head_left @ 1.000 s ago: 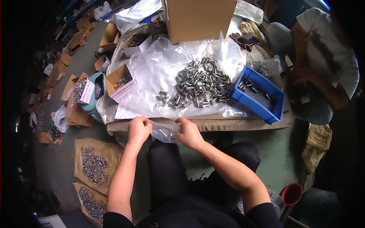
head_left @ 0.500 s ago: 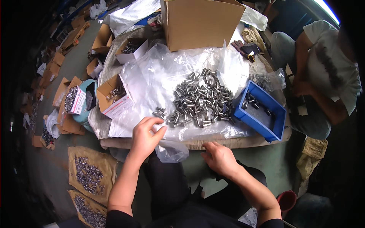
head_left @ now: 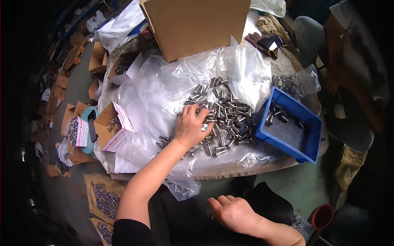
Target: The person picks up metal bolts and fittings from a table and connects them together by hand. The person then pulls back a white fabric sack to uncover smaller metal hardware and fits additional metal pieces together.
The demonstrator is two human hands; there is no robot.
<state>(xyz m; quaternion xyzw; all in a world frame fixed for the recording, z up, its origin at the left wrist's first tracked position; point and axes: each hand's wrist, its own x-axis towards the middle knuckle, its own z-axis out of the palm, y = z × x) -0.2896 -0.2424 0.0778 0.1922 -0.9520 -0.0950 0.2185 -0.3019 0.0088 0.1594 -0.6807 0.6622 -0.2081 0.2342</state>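
Observation:
My left hand point(head_left: 191, 126) is down on the left side of a pile of shiny metal bolts point(head_left: 234, 119). Its fingers curl over the pile, and the round head of one bolt point(head_left: 204, 127) shows between thumb and forefinger. The bolts are short, with round heads, and lie loose on clear plastic sheeting point(head_left: 143, 92). A few lie apart below my left wrist, partly covered by it. In front of the table edge, above my lap, my right hand point(head_left: 234, 214) is held with its fingers curled in; whatever they may hold is hidden.
A blue bin point(head_left: 266, 137) with a few dark metal pieces stands right of the pile. Behind rises a large cardboard box point(head_left: 201, 28); a small open carton point(head_left: 119, 137) sits at left. Gloves point(head_left: 266, 44) lie at the far right. Another person point(head_left: 312, 41) sits beyond the bin.
My left hand has moved forward and right, from the near edge of the sheeting onto the bolts. My right hand has drawn back from the table edge. The view has shifted and tilted.

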